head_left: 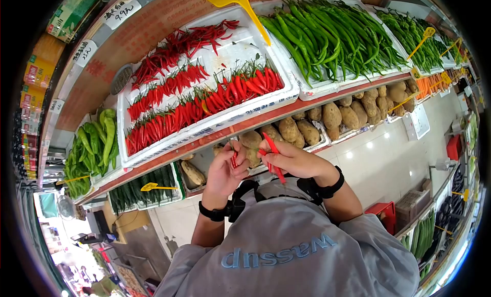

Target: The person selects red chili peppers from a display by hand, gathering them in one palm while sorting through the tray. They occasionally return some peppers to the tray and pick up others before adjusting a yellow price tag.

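Observation:
My left hand [225, 169] is closed on a small red chili [235, 159] in front of my chest. Beside it, a little apart, my right hand [296, 160] grips a few longer red chilies [277, 173] that stick out between the fingers. Beyond both hands lies a white foam box [207, 122] of red chilies. Its front row [189, 112] is lined up with stems pointing away, a shorter row [166, 91] lies behind it, and a loose heap [171, 51] fills the back.
Long green peppers [332, 39] fill a foam box to the right. Potatoes [289, 129] sit on the lower shelf behind my hands, cucumbers [140, 188] at lower left. Thick green peppers [97, 138] lie at left. A yellow price tag [248, 16] juts over the chili box.

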`<state>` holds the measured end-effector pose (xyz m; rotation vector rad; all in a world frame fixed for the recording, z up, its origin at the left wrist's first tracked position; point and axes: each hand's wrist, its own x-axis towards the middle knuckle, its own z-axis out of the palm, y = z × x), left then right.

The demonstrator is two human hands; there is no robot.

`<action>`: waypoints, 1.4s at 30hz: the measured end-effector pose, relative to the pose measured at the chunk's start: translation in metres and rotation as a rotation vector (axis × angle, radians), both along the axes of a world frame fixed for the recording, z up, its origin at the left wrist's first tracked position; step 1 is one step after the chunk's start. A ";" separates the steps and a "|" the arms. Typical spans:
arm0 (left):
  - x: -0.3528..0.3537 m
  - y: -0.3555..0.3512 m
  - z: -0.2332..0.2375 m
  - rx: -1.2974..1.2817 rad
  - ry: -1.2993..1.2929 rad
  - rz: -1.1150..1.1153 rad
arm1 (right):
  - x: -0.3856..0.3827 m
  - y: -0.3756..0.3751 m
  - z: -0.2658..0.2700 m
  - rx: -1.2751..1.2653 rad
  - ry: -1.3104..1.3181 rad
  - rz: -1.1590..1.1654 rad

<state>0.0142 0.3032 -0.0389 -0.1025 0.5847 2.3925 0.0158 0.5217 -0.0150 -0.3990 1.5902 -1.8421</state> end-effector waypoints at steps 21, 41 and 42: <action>0.005 0.017 -0.005 -0.247 0.121 0.295 | 0.004 -0.026 -0.016 -0.060 0.019 -0.170; 0.014 0.038 -0.028 -0.237 -0.252 0.219 | 0.004 -0.035 -0.011 0.288 0.338 -0.272; 0.014 0.041 -0.027 -0.279 -0.262 0.230 | 0.003 -0.035 -0.011 0.289 0.339 -0.268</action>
